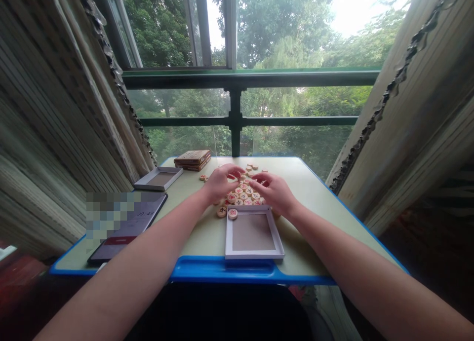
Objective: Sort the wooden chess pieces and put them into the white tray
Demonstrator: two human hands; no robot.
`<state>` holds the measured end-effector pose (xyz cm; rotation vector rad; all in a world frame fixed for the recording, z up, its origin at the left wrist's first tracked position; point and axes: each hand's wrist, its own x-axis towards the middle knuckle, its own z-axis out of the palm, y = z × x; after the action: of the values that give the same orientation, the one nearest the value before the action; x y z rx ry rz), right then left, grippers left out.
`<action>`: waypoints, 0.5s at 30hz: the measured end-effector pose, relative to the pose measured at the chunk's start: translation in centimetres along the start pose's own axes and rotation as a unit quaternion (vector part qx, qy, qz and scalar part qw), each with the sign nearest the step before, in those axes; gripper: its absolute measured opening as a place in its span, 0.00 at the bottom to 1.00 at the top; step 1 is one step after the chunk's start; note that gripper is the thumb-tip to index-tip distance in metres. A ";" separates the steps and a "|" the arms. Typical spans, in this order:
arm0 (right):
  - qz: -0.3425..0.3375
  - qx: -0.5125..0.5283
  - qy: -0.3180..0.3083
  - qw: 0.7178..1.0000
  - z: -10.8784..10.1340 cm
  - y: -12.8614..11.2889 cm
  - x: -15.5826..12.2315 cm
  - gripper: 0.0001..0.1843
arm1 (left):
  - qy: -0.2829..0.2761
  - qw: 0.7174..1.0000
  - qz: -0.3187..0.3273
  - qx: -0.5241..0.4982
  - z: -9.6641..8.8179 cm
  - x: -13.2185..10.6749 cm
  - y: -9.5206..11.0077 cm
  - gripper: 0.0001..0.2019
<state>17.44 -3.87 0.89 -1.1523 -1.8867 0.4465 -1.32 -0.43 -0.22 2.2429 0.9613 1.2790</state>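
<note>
Where the left hand (221, 183) curls over the pile of chess discs (244, 193), fingers bent, whether it pinches a disc cannot be told. The right hand (276, 193) lies palm down on the pile, fingers loose, gripping nothing. The heaped discs are too many to count; two lie apart at 7 o'clock. There are two white trays: near tray (255, 255) at 6 o'clock, far tray (148, 186) at 10. One folded board (192, 158) lies at 11, one tablet (148, 217) at 8.

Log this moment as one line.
left hand: palm-down on chess pieces | right hand: palm-down on chess pieces | white box: next to pieces, nearer side | tablet: table left
</note>
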 end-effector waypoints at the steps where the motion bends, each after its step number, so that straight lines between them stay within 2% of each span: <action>1: 0.016 0.018 -0.007 1.000 0.0 0.0 0.0 0.14 | -0.003 1.000 0.010 -0.008 0.1 -0.1 0.4 0.13; 7: 0.083 0.138 -0.060 0.985 -0.1 -0.4 -0.1 0.16 | -0.018 0.999 0.048 -0.003 0.5 -0.5 1.6 0.16; 15: 0.160 0.281 -0.050 0.945 0.0 -0.6 0.1 0.13 | -0.023 0.996 0.076 0.028 0.2 -0.5 2.2 0.16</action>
<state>17.13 -4.12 1.32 -1.0487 -1.4994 1.1602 -0.46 -2.29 0.72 2.4186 0.8331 1.2725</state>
